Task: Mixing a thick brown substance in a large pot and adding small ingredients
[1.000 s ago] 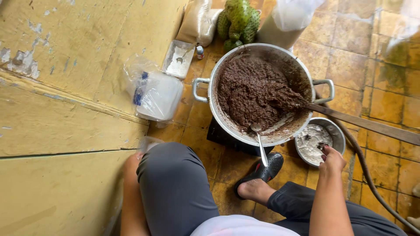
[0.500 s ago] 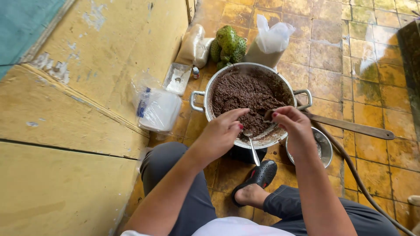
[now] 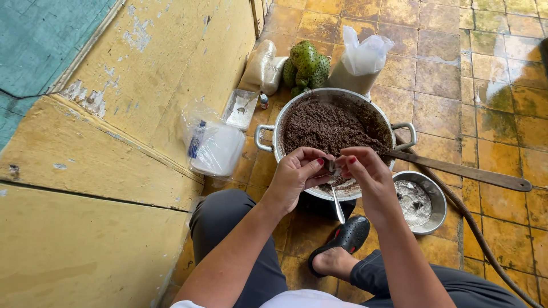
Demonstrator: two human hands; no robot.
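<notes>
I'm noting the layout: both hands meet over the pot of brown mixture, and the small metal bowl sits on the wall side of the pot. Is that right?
Not quite. The head view shows the small metal bowl on the side away from the wall, by the right hand. The left hand and right hand do meet over the pot of brown mixture.

both hands now drawn together at near rim of pot (image 3: pixel 333 137): left hand (image 3: pixel 297 174) and right hand (image 3: pixel 365 174) almost fingertip to fingertip, pinching a small dark lump (image 3: pixel 333 169). a second ago right hand down by small steel bowl (image 3: pixel 421 201), left out of sight.
</notes>
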